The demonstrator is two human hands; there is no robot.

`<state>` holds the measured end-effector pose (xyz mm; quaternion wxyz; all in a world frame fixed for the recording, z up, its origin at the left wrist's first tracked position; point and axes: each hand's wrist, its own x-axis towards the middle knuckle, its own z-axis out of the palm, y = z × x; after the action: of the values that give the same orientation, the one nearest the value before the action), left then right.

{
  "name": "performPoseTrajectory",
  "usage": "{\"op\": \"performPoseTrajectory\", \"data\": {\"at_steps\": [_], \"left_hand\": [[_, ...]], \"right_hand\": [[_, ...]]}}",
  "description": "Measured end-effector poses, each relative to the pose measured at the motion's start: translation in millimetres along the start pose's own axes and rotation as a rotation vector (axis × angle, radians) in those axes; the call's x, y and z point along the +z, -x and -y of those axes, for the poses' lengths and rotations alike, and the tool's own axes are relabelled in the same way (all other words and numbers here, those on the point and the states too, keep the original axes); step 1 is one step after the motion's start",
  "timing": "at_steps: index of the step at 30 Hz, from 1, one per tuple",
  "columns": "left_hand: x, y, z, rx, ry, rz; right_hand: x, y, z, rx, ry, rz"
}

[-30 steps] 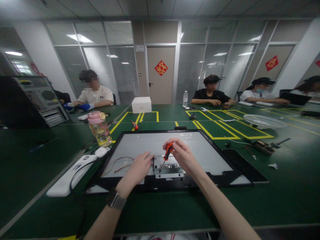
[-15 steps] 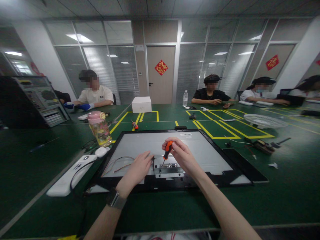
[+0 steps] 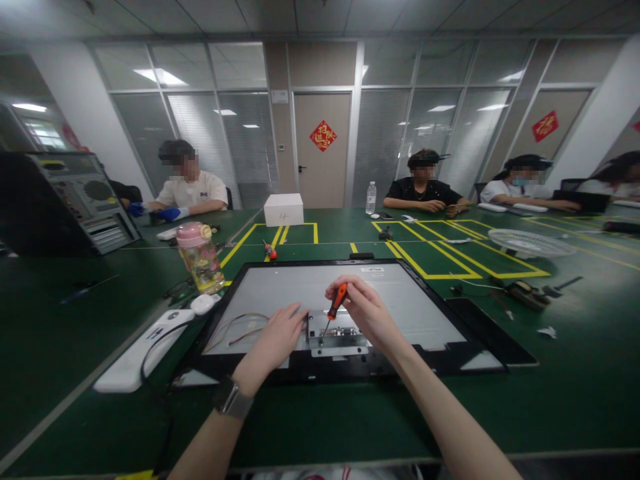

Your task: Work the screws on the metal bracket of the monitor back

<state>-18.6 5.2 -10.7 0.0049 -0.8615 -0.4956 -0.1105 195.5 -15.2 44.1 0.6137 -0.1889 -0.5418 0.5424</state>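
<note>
My right hand (image 3: 364, 307) grips an orange and black screwdriver (image 3: 338, 301), tilted with its tip down at the left end of a metal bracket (image 3: 340, 351). The bracket carries ports, one of them blue, and sits near the front edge of a flat monitor panel (image 3: 280, 287) lying on its face with a black frame. My left hand (image 3: 281, 333) lies flat with fingers stretched, its fingertips against the bracket's left side. A thin cable (image 3: 245, 337) rests on the panel left of that hand. Whether the tip sits in a screw is too small to tell.
Left of the panel are a white power strip (image 3: 143, 350), a white case (image 3: 203, 305) and a pink-lidded bottle (image 3: 200, 257). Behind stand a white box (image 3: 283, 210) and a red screwdriver (image 3: 271, 251). A black flat piece (image 3: 493, 330) lies to the right. Several people sit across the table.
My two hands keep almost the same place. The screwdriver handle has turned slightly in my right hand, while its tip stays on the bracket.
</note>
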Motion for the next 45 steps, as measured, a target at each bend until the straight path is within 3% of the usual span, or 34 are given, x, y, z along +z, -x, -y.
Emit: {"op": "performPoseTrajectory", "data": {"at_steps": [5,11,28,45], "left_hand": [[3.0,-0.4,1.9,0.012,0.012,-0.015],[6.3,-1.2,3.7,0.009,0.007,-0.024],[2.3,-0.2,0.9,-0.040,0.032,0.017],[-8.9,1.4,-7.0,-0.044,0.024,0.017]], "right_hand": [[-1.9,-1.0,-2.6,-0.056,0.084,-0.038],[-1.4,1.2,1.0,0.028,0.058,-0.040],[2.5,2.7,-0.6,-0.031,0.140,0.007],[-3.3,0.4,5.6,-0.107,0.277,-0.054]]}}
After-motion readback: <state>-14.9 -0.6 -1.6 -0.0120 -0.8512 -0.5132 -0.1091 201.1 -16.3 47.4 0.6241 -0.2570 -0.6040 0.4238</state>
